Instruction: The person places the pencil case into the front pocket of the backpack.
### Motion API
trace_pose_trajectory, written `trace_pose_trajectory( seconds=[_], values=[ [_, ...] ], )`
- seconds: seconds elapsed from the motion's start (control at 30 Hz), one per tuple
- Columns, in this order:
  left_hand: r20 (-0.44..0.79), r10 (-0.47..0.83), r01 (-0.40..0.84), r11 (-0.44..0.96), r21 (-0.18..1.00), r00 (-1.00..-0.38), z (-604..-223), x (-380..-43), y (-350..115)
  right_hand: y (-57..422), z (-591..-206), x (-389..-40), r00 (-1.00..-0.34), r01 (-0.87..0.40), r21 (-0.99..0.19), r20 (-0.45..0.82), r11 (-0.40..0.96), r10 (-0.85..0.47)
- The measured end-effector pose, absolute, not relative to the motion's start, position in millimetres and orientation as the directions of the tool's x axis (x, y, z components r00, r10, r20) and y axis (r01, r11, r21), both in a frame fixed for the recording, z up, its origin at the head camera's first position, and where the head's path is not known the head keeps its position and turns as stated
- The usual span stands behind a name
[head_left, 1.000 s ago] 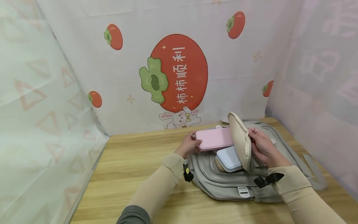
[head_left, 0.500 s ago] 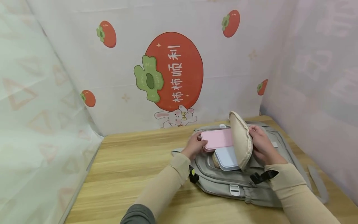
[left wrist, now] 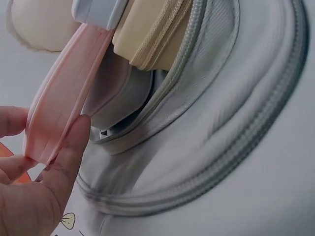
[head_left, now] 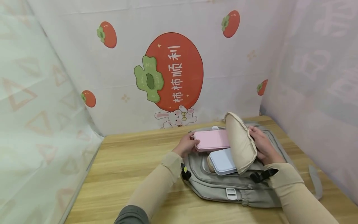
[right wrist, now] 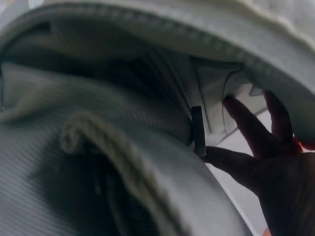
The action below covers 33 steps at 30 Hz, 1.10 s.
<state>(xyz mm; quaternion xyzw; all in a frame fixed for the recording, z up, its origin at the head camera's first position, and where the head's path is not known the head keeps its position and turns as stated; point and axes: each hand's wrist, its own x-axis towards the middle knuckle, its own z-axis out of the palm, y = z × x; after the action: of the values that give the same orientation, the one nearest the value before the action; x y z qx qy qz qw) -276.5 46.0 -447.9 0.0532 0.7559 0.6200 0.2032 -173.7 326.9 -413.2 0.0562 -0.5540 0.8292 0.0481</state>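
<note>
A grey backpack (head_left: 204,186) lies on the wooden table, its front pocket open under a raised cream flap (head_left: 237,140). My left hand (head_left: 186,145) pinches the left end of a pink case (head_left: 212,140), whose right end goes behind the flap. In the left wrist view, the thumb and fingers are on opposite sides of the pink case (left wrist: 61,93). A light blue case (head_left: 223,161) sticks out of the pocket, with a beige zippered pouch (left wrist: 150,37) beside it. My right hand (head_left: 264,144) holds the flap's edge, fingers partly hidden behind it.
A grey strap (head_left: 315,182) trails at the right, and a white buckle (head_left: 231,193) lies on the near side of the bag. Printed curtains (head_left: 126,62) enclose the table (head_left: 126,180) at the back and both sides.
The pink case moves right with my left hand, then back left a little. The flap leans further left over the cases, and the backpack shifts slightly left.
</note>
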Motion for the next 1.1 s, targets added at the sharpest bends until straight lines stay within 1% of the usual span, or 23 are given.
trace_pose_trajectory(
  seconds=[0.13, 0.23, 0.3, 0.4, 0.5, 0.6, 0.77, 0.87, 0.97, 1.03, 1.1],
  values=[
    [-0.224, 0.367, -0.161, 0.195, 0.967, -0.903, -450.6, -275.8, 56.6, 323.4, -417.5, -179.3, -0.982, -0.156, -0.891, 0.187, -0.427, -0.03],
    [-0.222, 0.394, -0.175, 0.152, 0.973, -0.892, -453.3, -273.0, 67.0, 319.2, -419.9, -181.5, -0.976, -0.156, -0.882, 0.207, -0.446, -0.07],
    [-0.22, 0.401, -0.174, 0.148, 0.974, -0.889, -454.3, -270.7, 73.2, 316.0, -420.7, -182.8, -0.972, -0.155, -0.878, 0.216, -0.452, -0.087],
    [-0.19, 0.387, -0.13, 0.176, 0.976, -0.902, -454.8, -268.8, 80.0, 311.3, -420.6, -185.5, -0.971, -0.159, -0.883, 0.221, -0.443, -0.092],
    [-0.154, 0.352, -0.07, 0.24, 0.968, -0.923, -454.3, -267.9, 81.3, 308.9, -420.3, -188.5, -0.971, -0.156, -0.885, 0.219, -0.439, -0.096],
    [-0.137, 0.322, -0.037, 0.299, 0.954, -0.937, -454.2, -266.8, 78.5, 310.7, -420.0, -190.0, -0.97, -0.15, -0.881, 0.219, -0.448, -0.105],
    [-0.134, 0.384, -0.004, 0.322, 0.947, -0.914, -452.4, -264.1, 73.5, 318.3, -412.8, -189.8, -0.974, -0.135, -0.895, 0.198, -0.425, -0.108],
    [-0.129, 0.429, 0.026, 0.336, 0.942, -0.894, -451.5, -263.0, 68.0, 314.7, -403.5, -188.4, -0.983, -0.12, -0.947, 0.156, -0.297, -0.1],
    [-0.145, 0.439, 0.02, 0.35, 0.937, -0.887, -450.5, -259.3, 56.8, 300.1, -393.4, -186.1, -0.988, -0.118, -0.99, 0.125, -0.079, -0.091],
    [-0.162, 0.441, -0.003, 0.34, 0.94, -0.883, -450.3, -256.0, 47.7, 287.2, -387.8, -185.3, -0.989, -0.13, -0.99, 0.125, 0.058, -0.081],
    [-0.18, 0.445, -0.02, 0.34, 0.94, -0.877, -449.9, -251.3, 38.8, 275.4, -384.5, -184.6, -0.988, -0.146, -0.976, 0.135, 0.161, -0.073]
  ],
)
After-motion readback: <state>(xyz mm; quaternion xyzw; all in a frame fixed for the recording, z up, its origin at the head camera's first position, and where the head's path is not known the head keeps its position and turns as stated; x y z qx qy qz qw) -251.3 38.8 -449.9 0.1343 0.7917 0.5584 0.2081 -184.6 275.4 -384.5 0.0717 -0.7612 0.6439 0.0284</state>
